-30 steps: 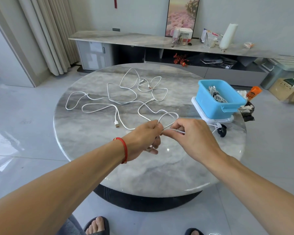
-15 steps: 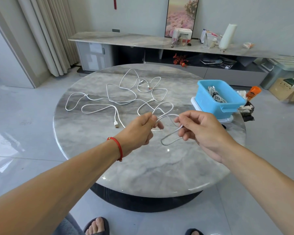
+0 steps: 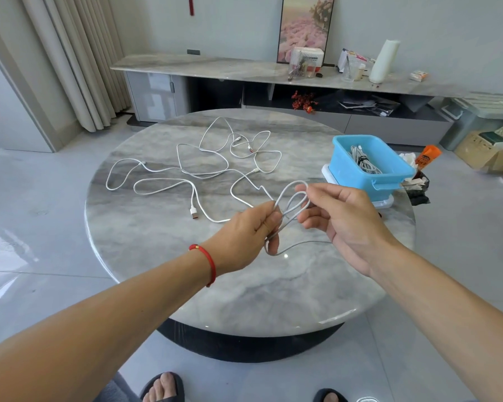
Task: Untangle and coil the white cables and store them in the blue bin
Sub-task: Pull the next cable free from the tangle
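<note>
Left hand (image 3: 244,227), fingers curled, grips the gathered loops of a white cable (image 3: 291,204) above the round marble table (image 3: 157,256); right hand (image 3: 343,221) pinches the loop's top between thumb and forefinger. Loose white cables (image 3: 204,169) sprawl across the tabletop. The blue bin (image 3: 389,175), at the table's right edge, apparently contains one coiled cable (image 3: 362,162).

round grey marble table (image 3: 163,285) carries loose white cables (image 3: 204,169) and a blue bin (image 3: 389,172) on a white base (image 3: 385,202).

A home living room: curtains (image 3: 79,62), marble TV console (image 3: 244,68), framed painting (image 3: 305,27).
</note>
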### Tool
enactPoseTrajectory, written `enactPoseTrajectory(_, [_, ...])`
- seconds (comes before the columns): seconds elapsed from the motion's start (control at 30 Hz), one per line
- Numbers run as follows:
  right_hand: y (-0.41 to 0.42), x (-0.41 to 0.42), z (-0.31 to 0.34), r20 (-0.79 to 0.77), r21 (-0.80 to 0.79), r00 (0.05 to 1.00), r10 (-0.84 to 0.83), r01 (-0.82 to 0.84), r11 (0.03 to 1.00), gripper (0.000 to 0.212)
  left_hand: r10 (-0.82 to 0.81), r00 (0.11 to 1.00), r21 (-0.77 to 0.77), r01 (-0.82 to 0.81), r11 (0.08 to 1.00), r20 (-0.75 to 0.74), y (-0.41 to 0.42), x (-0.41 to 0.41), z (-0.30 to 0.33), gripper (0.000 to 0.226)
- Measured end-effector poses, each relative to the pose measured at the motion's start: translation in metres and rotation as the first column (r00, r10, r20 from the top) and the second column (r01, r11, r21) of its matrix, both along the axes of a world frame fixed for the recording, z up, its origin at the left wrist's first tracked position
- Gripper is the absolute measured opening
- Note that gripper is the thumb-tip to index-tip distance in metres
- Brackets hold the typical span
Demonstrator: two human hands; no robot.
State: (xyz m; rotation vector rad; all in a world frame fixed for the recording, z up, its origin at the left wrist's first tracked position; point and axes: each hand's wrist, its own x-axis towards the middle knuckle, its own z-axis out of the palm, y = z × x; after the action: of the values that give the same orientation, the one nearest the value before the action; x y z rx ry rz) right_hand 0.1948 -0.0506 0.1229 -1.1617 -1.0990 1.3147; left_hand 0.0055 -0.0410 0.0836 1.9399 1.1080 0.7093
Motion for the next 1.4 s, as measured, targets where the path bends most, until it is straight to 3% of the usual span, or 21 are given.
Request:
enactPoseTrajectory(0.3, [0.007, 0.01, -0.001, 0.062, -0.003, 0.997, 0.052, -0.052, 0.999, 0.021, -0.044, 0.999, -0.098, 0.045, 0.994, 0.01, 0.0, -0.003, 0.002, 0.027])
enactPoseTrajectory(0.5, [0.006, 0.014, -0.001, 0.103, 0.114, 0.992, 0.075, -0.087, 0.99, 0.029, -0.125, 0.98, -0.256, 0.163, 0.953, 0.158, -0.002, -0.006, 0.007, 0.032])
enactPoseTrajectory(0.73, [0.004, 0.011, -0.009, 0.021, 0.075, 0.968, 0.25, -0.251, 0.965, 0.038, -0.176, 0.948, -0.384, 0.271, 0.883, 0.266, -0.007, -0.006, 0.01, 0.03])
enactPoseTrajectory(0.93, [0.007, 0.003, -0.013, -0.041, 0.145, 0.989, 0.143, -0.135, 0.98, 0.03, -0.121, 0.918, -0.488, 0.308, 0.817, 0.377, -0.009, -0.001, 0.015, 0.036])
enactPoseTrajectory(1.1, [0.008, -0.005, -0.015, 0.03, 0.181, 1.0, 0.0, -0.005, 0.983, 0.019, -0.095, 0.98, -0.319, 0.147, 0.936, 0.175, -0.007, 0.005, 0.011, 0.036])
enactPoseTrajectory(1.27, [0.011, -0.014, -0.017, 0.111, 0.171, 0.984, -0.138, 0.118, 0.978, 0.016, 0.022, 0.999, -0.011, -0.022, 1.0, -0.039, -0.007, 0.007, 0.002, 0.041])
enactPoseTrajectory(1.33, [0.013, -0.017, -0.016, 0.108, 0.152, 0.981, -0.163, 0.146, 0.978, 0.017, 0.088, 0.995, 0.047, -0.085, 0.995, -0.056, -0.007, 0.009, -0.001, 0.042])
enactPoseTrajectory(1.4, [0.014, -0.019, -0.013, 0.108, 0.131, 0.982, -0.156, 0.141, 0.981, 0.018, 0.131, 0.99, -0.044, -0.129, 0.991, 0.055, -0.007, 0.012, -0.003, 0.041])
